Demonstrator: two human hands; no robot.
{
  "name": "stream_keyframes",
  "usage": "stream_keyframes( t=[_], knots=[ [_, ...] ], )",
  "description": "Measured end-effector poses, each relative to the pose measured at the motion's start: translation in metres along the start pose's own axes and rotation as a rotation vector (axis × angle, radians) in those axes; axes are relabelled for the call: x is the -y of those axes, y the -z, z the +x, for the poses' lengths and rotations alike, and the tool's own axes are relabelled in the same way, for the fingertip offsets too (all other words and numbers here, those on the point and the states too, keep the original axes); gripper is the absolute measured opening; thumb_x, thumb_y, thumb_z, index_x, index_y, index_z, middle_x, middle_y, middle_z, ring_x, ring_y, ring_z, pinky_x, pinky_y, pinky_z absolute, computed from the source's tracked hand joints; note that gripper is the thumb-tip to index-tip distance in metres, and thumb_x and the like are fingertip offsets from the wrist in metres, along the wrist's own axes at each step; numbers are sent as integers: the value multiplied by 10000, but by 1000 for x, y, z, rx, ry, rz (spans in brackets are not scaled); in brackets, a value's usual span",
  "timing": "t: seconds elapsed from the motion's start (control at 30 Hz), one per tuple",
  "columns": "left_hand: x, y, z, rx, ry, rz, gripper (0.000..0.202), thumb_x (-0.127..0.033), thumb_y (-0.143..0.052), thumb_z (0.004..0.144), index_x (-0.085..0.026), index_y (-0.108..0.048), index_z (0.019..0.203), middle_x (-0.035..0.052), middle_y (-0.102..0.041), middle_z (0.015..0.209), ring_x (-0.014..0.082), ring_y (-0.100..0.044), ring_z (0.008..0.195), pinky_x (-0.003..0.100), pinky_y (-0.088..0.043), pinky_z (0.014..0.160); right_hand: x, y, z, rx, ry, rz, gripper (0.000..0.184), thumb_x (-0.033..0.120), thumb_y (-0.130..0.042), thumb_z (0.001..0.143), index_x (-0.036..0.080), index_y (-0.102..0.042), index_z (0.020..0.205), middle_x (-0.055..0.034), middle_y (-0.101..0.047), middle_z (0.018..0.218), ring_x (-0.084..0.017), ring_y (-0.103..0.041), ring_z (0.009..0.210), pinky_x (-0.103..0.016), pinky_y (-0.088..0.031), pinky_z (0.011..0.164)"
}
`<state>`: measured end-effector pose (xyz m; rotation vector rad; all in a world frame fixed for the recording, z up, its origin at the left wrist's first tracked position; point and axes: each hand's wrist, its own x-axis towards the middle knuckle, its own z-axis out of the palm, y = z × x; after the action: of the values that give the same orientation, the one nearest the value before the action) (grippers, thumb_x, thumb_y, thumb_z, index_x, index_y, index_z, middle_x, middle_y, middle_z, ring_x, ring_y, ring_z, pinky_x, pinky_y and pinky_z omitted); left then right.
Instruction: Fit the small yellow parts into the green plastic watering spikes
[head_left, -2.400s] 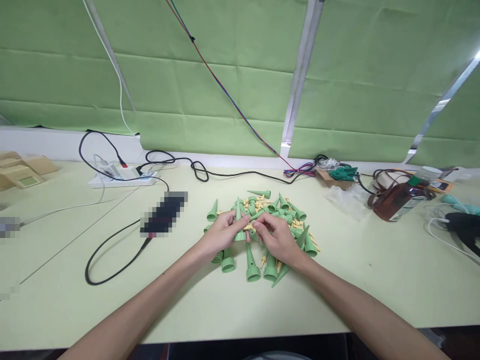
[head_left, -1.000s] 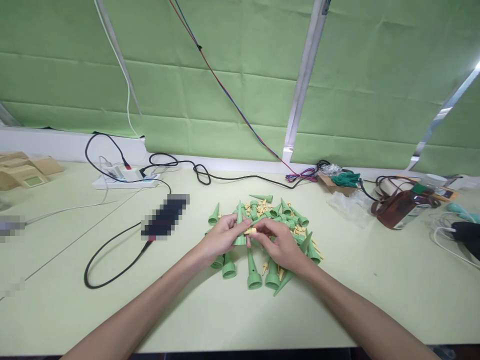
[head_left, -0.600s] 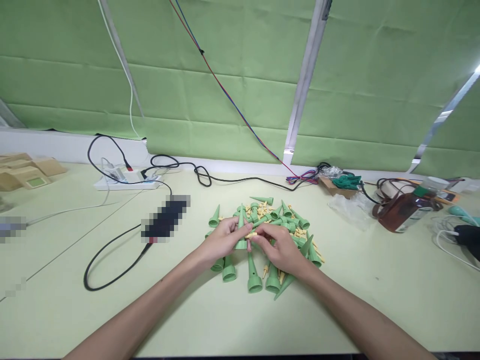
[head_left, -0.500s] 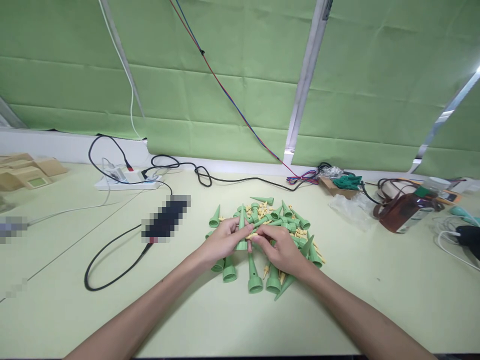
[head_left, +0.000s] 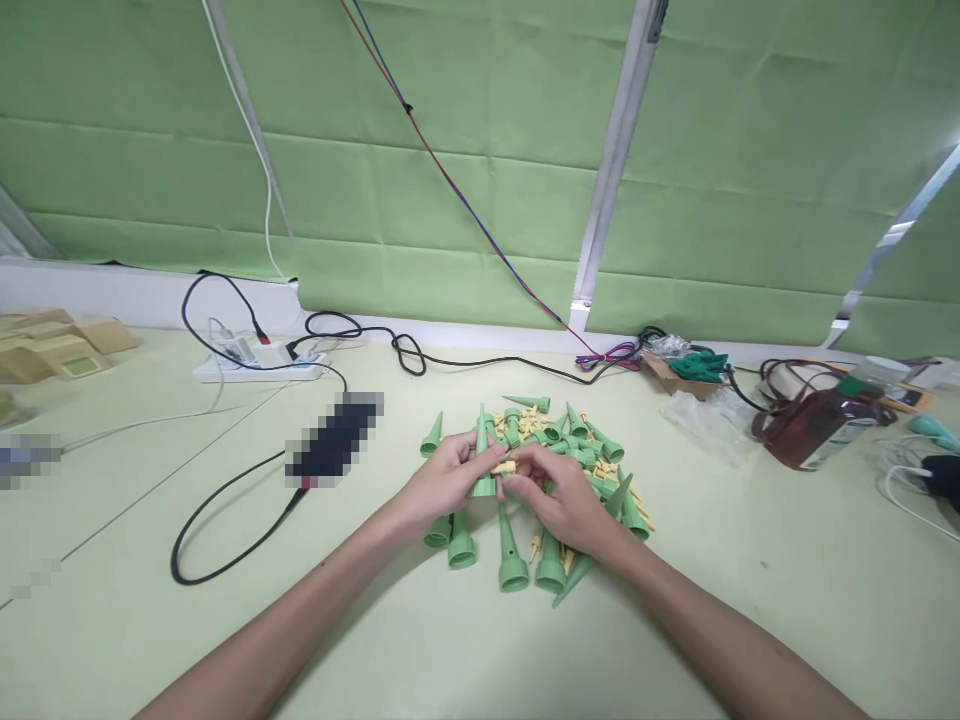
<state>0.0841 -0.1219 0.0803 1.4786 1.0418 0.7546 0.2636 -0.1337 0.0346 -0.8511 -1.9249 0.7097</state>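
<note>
A pile of green plastic cones [head_left: 581,445] mixed with small yellow pegs [head_left: 604,468] lies on the pale green table [head_left: 405,640]. My left hand [head_left: 442,480] grips one green cone [head_left: 481,452] upright, tip up. My right hand [head_left: 559,495] pinches a small yellow peg [head_left: 504,467] and holds it against the side of that cone. Both hands meet over the near edge of the pile. More cones [head_left: 512,555] lie just below my hands.
A black cable [head_left: 217,525] and a blurred dark device [head_left: 334,440] lie to the left. A white power strip [head_left: 255,362] sits at the back left. A brown bottle [head_left: 814,425], plastic bags and cables crowd the right. Cardboard boxes [head_left: 52,345] stand far left.
My hands have stayed together over the pile, with small shifts of the fingers on the peg and cone. The camera has tilted a little, so everything sits slightly lower.
</note>
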Motion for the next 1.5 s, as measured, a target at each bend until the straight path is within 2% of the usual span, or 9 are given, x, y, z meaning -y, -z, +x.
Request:
stream_keyframes(
  t=[0.13, 0.3, 0.5, 0.67, 1.13, 1.2, 1.3, 1.4, 1.5],
  knots=[
    [0, 1, -1, -19, -11, -11, 431, -594, -575, 815, -163, -575, 803, -17, -545, 615, 57, -251, 458, 197, -141, 392, -1, 0, -1, -13, 35, 25, 167, 273, -544, 958, 211, -556, 1113, -7, -677, 813, -139, -556, 647, -258, -438, 607],
    [1, 0, 0, 49, -30, 15, 411, -577, -554, 833, -168, -569, 796, -1, -590, 632, 78, -312, 490, 200, -144, 398, 0, 0, 0, -20, 97, 9, 77, 214, -507, 970, 211, -569, 1014, -1, -669, 778, -136, -547, 643, -260, -434, 616],
    [2, 0, 1, 58, -69, 31, 391, -542, -576, 827, -154, -580, 775, -13, -573, 604, 80, -316, 508, 198, -181, 421, 0, 0, -1, -9, 116, -37, 87, 207, -493, 977, 212, -575, 949, 8, -673, 757, -126, -504, 592, -260, -421, 613],
    [5, 0, 1, 51, -89, 65, 380, -519, -561, 849, -149, -571, 761, -17, -576, 622, 65, -280, 475, 209, -189, 428, 0, 0, 0, -7, 107, -57, 129, 232, -501, 975, 207, -571, 869, 6, -661, 730, -124, -464, 558, -255, -392, 567],
    [7, 0, 4, 108, -91, 72, 327, -476, -546, 884, -161, -560, 797, -22, -610, 642, 57, -302, 457, 215, -210, 440, -2, 0, 0, 8, 90, -138, 287, 232, -462, 998, 187, -612, 757, 14, -625, 669, -110, -496, 565, -237, -408, 616],
    [7, 0, 3, 90, -85, 57, 349, -499, -556, 873, -161, -559, 784, -29, -587, 628, 53, -281, 450, 219, -201, 440, -2, 0, 0, 8, 79, -139, 259, 250, -466, 998, 190, -618, 796, 14, -637, 683, -111, -502, 563, -243, -417, 616],
    [8, 2, 3, 24, -65, 40, 392, -544, -584, 839, -162, -557, 756, -52, -492, 596, 47, -237, 447, 226, -178, 435, -2, -1, -1, 4, 56, -124, 121, 286, -531, 970, 198, -610, 996, 2, -662, 738, -133, -543, 602, -260, -444, 616],
    [9, 4, 4, -28, -41, 41, 410, -577, -596, 812, -169, -568, 785, -66, -393, 585, 52, -210, 451, 232, -143, 425, -2, -1, -3, -21, 80, -119, 209, 292, -571, 945, 202, -569, 1134, -33, -676, 835, -162, -587, 687, -276, -468, 620],
    [9, 4, 3, -4, -50, 53, 410, -576, -571, 826, -167, -575, 795, -47, -457, 600, 62, -233, 464, 234, -131, 421, -2, -1, -3, -52, 138, -139, 167, 250, -525, 964, 209, -577, 1117, -52, -672, 895, -171, -596, 730, -289, -480, 646]
  ],
)
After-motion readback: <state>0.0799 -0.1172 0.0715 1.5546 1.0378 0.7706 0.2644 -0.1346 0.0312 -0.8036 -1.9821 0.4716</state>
